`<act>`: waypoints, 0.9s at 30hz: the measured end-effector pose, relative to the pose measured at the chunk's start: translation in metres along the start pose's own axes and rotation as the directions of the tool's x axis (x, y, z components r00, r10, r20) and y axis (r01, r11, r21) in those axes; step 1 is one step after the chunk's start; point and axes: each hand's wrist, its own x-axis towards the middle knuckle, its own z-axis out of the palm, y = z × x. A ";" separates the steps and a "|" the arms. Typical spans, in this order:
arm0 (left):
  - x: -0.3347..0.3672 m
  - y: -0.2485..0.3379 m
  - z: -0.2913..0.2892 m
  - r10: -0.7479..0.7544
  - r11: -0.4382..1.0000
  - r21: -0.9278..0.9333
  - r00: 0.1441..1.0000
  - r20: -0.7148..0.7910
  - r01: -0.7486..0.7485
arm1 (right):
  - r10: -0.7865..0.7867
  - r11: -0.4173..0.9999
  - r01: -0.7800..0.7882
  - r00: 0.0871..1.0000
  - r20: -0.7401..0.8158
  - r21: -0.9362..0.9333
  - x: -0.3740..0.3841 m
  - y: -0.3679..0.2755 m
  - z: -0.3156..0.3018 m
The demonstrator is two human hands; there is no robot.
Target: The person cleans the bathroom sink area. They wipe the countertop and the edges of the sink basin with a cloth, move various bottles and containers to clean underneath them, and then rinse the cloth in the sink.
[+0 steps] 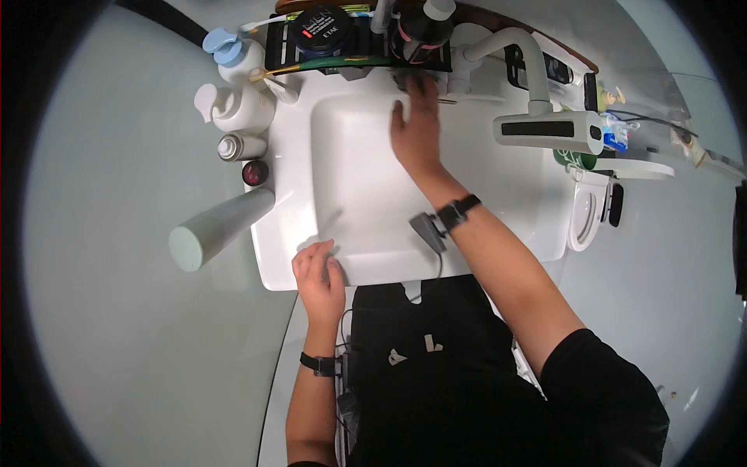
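The white washbasin (366, 171) lies in front of me. My right hand (418, 132) reaches across it to the back edge, fingers stretched forward and the thumb apart. Its fingertips are slightly blurred and meet a small dark item (403, 78) under the front of the black rack (280, 47); whether they touch it I cannot tell. At the front left rim, my left hand (317, 280) rests with its fingers loosely spread and nothing in them. Each wrist wears a black strap, and a small dark box on a cable hangs by the right one.
A dark round jar (321, 29) and a dark bottle with a white cap (420, 35) stand on the rack. White pump bottles (243, 107), a small spray can (241, 146) and a tall pale cylinder (222, 226) line the left side. A white faucet (548, 131) overhangs the right.
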 end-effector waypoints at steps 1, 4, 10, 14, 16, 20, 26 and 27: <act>0.001 0.000 0.005 0.036 0.999 0.029 0.999 0.009 -0.036 | -0.014 0.997 0.014 1.000 0.012 -0.075 0.004 0.003 0.017; -0.002 -0.009 0.008 0.050 0.995 0.081 0.999 -0.009 -0.049 | -0.098 0.921 0.121 0.992 0.081 -0.371 0.011 -0.004 0.044; -0.007 -0.031 0.020 0.093 0.978 0.192 0.994 -0.050 -0.082 | -0.169 0.885 0.240 0.964 0.205 -0.399 0.016 0.011 0.041; -0.013 -0.043 0.031 0.135 0.951 0.291 0.988 -0.078 -0.107 | -0.149 0.910 0.226 0.961 0.234 -0.348 0.026 0.015 0.039; -0.014 -0.043 0.033 0.156 0.937 0.329 0.983 -0.097 -0.116 | -0.186 0.905 0.261 0.954 0.237 -0.337 0.000 0.005 0.029; -0.017 -0.048 0.038 0.179 0.915 0.384 0.977 -0.117 -0.122 | -0.228 0.887 0.339 0.913 0.339 -0.314 -0.013 0.016 0.020; -0.020 -0.049 0.042 0.201 0.913 0.390 0.964 -0.173 -0.121 | -0.197 0.872 0.295 0.942 0.272 -0.391 0.014 0.025 0.040; -0.022 -0.051 0.041 0.208 0.911 0.394 0.960 -0.187 -0.121 | -0.194 0.852 0.326 0.923 0.331 -0.410 0.001 0.021 0.036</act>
